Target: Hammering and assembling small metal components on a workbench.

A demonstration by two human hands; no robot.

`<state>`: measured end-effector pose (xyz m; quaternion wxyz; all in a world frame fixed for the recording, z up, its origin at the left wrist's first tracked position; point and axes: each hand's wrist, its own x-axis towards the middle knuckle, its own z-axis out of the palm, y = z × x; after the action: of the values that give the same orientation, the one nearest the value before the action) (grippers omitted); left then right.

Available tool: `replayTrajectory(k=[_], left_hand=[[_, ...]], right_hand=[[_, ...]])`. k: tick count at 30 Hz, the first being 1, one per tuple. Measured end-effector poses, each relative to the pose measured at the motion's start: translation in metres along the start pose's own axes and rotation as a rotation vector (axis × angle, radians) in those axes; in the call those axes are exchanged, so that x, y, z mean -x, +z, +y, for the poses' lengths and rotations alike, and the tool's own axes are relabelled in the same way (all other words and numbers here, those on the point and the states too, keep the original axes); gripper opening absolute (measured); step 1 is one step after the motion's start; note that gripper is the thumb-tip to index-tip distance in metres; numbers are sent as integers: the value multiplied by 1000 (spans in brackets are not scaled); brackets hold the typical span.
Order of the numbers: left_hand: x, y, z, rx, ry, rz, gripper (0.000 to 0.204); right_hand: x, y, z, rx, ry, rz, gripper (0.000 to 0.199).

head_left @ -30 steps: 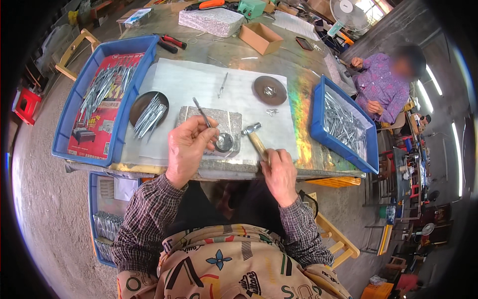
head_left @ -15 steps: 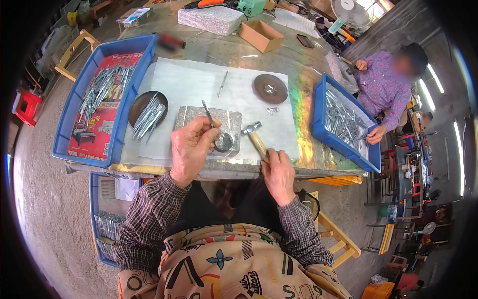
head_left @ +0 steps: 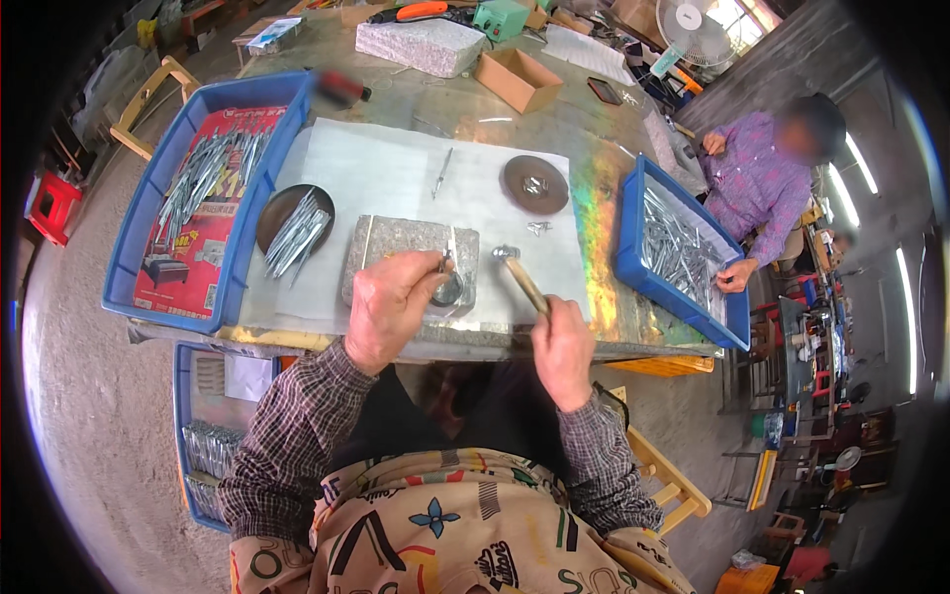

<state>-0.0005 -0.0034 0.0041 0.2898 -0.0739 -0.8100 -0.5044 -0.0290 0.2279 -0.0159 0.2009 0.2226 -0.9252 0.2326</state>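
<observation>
My left hand (head_left: 388, 305) pinches a slim dark metal rod (head_left: 447, 257), held upright over a rough grey stone block (head_left: 396, 234). Its lower end is at a small round dark piece (head_left: 449, 291) on the block's front right; my fingers partly hide the contact. My right hand (head_left: 562, 348) is closed around the wooden handle of a hammer (head_left: 522, 283), its head just right of the block and apart from it. Left of the block, a brown round dish (head_left: 269, 210) holds slender silvery metal pieces (head_left: 299, 234). Another brown dish (head_left: 518, 196) with small shiny parts lies beyond the hammer.
Blue trays with metal pieces flank the white sheet (head_left: 346, 148): a left tray (head_left: 226, 287) and a right tray (head_left: 683, 309). One more silvery piece (head_left: 442, 172) lies on the sheet. A person (head_left: 762, 178) at the right reaches into the right tray. Behind stand a cardboard box (head_left: 517, 79) and a stone slab (head_left: 421, 45).
My left hand has lowered and turned the rod from a slant to upright over the round piece. My right hand has shifted slightly right and nearer with the hammer.
</observation>
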Motion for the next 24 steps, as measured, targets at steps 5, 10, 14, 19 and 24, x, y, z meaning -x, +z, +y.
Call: replayTrajectory(k=[5, 10, 14, 19, 24], left_hand=[[2, -1, 4, -41, 10, 8, 17], [3, 3, -1, -68, 73, 53, 17], [1, 5, 1, -64, 109, 92, 17], [3, 5, 1, -61, 112, 90, 18], [4, 5, -1, -47, 98, 83, 19]], right_hand=[[-15, -56, -31, -503, 179, 54, 19], [-27, -94, -62, -364, -67, 10, 18], [-30, -102, -70, -319, -213, 100, 22], [-36, -108, -78, -299, -282, 60, 23], [-43, -116, -83, -250, -370, 107, 24]])
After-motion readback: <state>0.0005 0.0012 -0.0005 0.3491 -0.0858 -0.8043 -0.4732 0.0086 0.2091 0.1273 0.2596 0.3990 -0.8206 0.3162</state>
